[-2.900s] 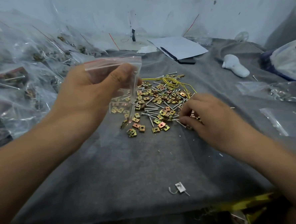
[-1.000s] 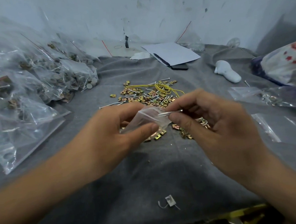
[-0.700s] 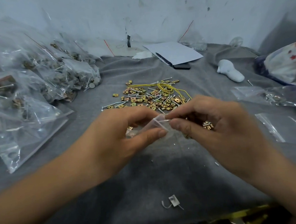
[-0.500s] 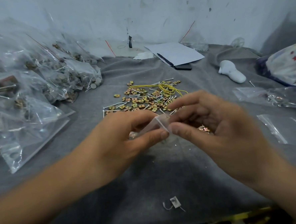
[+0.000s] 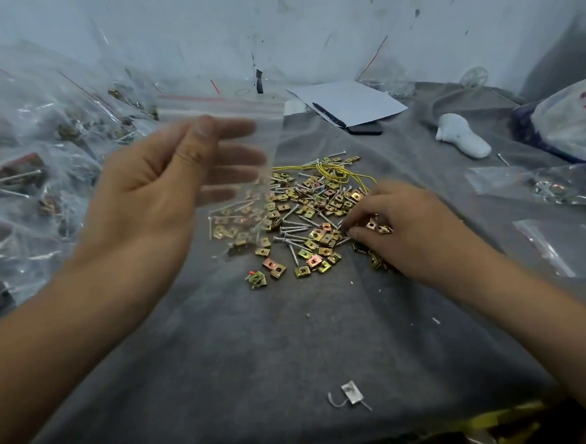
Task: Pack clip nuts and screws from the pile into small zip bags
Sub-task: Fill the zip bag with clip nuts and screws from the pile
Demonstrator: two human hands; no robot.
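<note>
My left hand (image 5: 166, 191) holds a small clear zip bag (image 5: 232, 157) upright above the grey cloth, thumb in front of the plastic and fingers behind it. The bag's red-striped mouth is at the top, and a screw and a few clip nuts show in its lower part. Beyond it lies the pile of gold clip nuts (image 5: 315, 217) and silver screws (image 5: 293, 227). My right hand (image 5: 402, 229) rests on the pile's right edge, fingertips pinching at the parts; what they hold is hidden.
Filled zip bags (image 5: 34, 162) are heaped along the left. Empty and part-filled bags (image 5: 554, 192) lie at the right. A yellow cord (image 5: 336, 171), white paper (image 5: 349, 101), a dark phone (image 5: 364, 128) and a white object (image 5: 461, 139) sit behind the pile. A small white tag (image 5: 350, 391) lies near the front edge.
The hands have parted. My left hand lifted the bag up and to the left so it hangs open-side up. My right hand left the bag's mouth and dropped back onto the pile.
</note>
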